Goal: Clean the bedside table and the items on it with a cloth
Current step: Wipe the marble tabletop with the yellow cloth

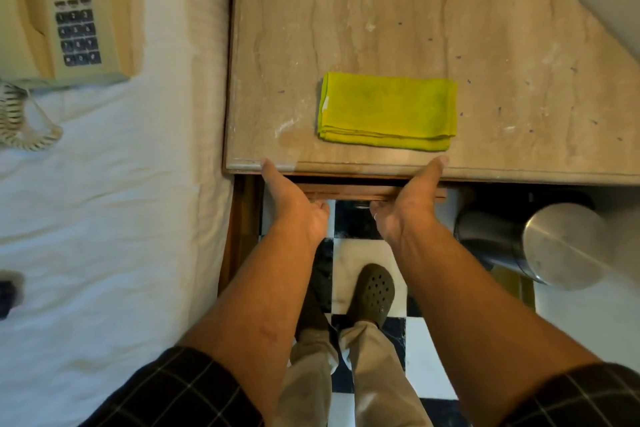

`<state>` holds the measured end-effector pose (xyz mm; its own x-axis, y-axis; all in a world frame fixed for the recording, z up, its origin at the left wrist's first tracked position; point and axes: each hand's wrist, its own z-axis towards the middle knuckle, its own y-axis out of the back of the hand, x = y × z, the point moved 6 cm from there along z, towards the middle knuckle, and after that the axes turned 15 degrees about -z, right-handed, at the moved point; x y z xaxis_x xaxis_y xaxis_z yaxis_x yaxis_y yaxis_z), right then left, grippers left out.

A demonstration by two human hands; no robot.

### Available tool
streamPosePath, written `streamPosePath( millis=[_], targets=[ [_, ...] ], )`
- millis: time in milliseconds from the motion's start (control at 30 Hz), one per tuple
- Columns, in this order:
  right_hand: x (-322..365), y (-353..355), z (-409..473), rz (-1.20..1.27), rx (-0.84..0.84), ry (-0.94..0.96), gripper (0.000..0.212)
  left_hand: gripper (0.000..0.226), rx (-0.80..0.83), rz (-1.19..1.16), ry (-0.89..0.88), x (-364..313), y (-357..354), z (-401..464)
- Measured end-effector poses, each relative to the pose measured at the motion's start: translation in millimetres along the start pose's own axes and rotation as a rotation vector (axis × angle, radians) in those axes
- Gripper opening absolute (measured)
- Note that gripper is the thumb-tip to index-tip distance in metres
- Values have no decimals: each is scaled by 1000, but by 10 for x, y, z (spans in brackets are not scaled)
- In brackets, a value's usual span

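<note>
Head view: left hand (294,204) and right hand (408,204) at the bedside table (346,10) front edge, thumbs on the rim, fingers hidden beneath, grip impossible to tell; risk of dust left behind with the cloth (387,111) unused; folded yellow-green, flat near the front edge, faintly smudged.

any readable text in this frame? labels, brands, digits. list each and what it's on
Telephone keypad: dark keys in a grid of digits, too blurred to read any one with confidence.
Telephone, top of the body: a small raised brand mark, too blurred to read.
Yellow cloth, left edge: a small white tag, no legible print.
Bedside table top, metal bin, shoe: no text visible.
</note>
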<state>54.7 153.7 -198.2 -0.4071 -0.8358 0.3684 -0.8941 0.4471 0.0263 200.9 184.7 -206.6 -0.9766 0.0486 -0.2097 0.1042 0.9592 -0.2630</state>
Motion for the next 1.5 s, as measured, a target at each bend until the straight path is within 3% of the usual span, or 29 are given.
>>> streamPosePath(
  millis=[133,200,267,333,400,433,567,700,833,967,1100,1200,1300,1400,1500],
  targets=[
    [83,-13,-23,-115,36,34,95,93,4,177,-18,-17,-121,-40],
    [112,114,-91,-385,-71,60,92,88,-29,493,-86,-37,-53,-201],
    [295,273,-207,-884,-259,232,71,65,-11,1015,-429,-193,-44,-399],
    [569,263,-356,-1244,-345,561,57,54,138,1419,-1008,-349,-202,-636],
    [817,128,-501,-1305,-334,909,47,49,289,1612,-1321,-416,-397,-671],
    [898,15,-524,-1318,-305,1099,40,48,335,1687,-1394,-448,-496,-593],
    [937,-620,-386,-1708,-68,1750,39,56,416,1952,-1436,-591,-952,-234],
    [887,-836,-15,-2173,154,2034,50,61,476,2026,-1417,-643,-1178,7],
    [948,-899,160,-2210,218,2071,56,60,400,1823,-1420,-697,-1141,165],
    [1034,-971,199,-2032,103,2050,51,60,455,1826,-1409,-612,-1207,220],
    [1494,-765,443,-1801,-317,1642,51,69,494,1888,-1376,-378,-1497,170],
    [1913,-15,692,-1649,-675,1255,51,72,579,2020,-1331,-132,-1757,162],
    [1997,723,696,-1545,-848,1021,55,72,681,2150,-1344,187,-1959,192],
    [1885,860,592,-1482,-817,1006,60,74,706,2228,-1362,442,-2110,233],
    [1770,612,489,-1512,-608,1136,64,77,723,2251,-1413,509,-2124,271]
  ],
)
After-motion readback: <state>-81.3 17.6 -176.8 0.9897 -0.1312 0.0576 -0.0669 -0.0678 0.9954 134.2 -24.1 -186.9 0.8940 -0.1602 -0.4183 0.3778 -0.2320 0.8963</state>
